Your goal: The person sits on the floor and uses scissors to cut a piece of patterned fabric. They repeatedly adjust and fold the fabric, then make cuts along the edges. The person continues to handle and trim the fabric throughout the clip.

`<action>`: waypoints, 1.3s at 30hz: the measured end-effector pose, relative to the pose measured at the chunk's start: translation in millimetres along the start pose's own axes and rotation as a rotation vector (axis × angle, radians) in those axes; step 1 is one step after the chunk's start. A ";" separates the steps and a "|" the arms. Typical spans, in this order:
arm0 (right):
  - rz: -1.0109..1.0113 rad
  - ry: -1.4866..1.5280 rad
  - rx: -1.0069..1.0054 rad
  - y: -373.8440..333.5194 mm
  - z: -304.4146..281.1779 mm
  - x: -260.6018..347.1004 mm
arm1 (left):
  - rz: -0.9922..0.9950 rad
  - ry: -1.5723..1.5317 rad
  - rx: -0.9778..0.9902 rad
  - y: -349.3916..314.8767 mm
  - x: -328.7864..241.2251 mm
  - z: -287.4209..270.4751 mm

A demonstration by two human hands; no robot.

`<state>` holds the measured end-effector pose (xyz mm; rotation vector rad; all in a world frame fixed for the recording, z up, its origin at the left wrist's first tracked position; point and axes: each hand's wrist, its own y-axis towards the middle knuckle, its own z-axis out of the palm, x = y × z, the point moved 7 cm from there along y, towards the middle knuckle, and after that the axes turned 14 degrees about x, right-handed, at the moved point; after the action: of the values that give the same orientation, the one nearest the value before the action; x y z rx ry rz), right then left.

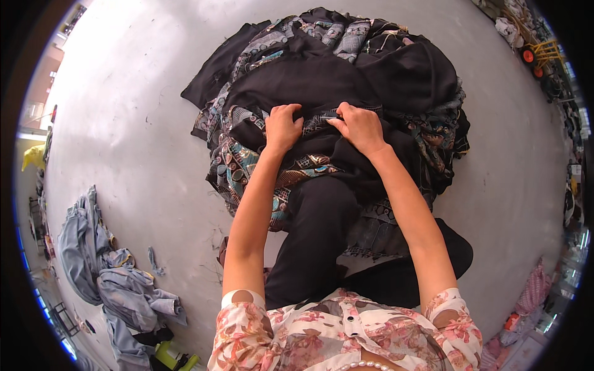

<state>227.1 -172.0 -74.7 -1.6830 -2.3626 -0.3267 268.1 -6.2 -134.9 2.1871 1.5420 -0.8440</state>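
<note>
A large heap of black garments (303, 80) with grey, teal and brown patterned parts lies on the floor in front of me. Over the near side of the heap, my left hand (284, 130) is closed on the edge of a black garment with a patterned band (317, 125). My right hand (361, 128) pinches the same band a short way to the right. A thin pale sliver shows by its thumb and fingertips, too small to name. The band runs between both hands, and the fingers partly hide the cloth they grip.
My bent legs in black trousers (315, 238) reach under the heap's near edge. Light blue denim clothes (127, 281) lie on the grey floor (148, 148) to the left, beside a yellow-green object (173, 357). A yellow wheeled cart (543, 54) stands far right; pink cloth (533, 290) lies lower right.
</note>
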 end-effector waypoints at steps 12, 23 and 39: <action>-0.018 -0.121 0.080 22.4 26.0 4.6 | -0.043 -0.055 -0.026 -1.7 15.2 6.3; 0.043 -0.059 0.045 21.9 34.5 -3.3 | -0.051 -0.100 -0.062 -4.7 20.0 6.0; 0.265 1.029 -0.473 -53.7 -27.0 -54.8 | -0.161 -0.466 -0.133 21.8 2.8 17.1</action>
<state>195.1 -246.5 -68.6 -1.4115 -1.3385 -1.3784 284.4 -21.8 -151.2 1.6376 1.4941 -1.1655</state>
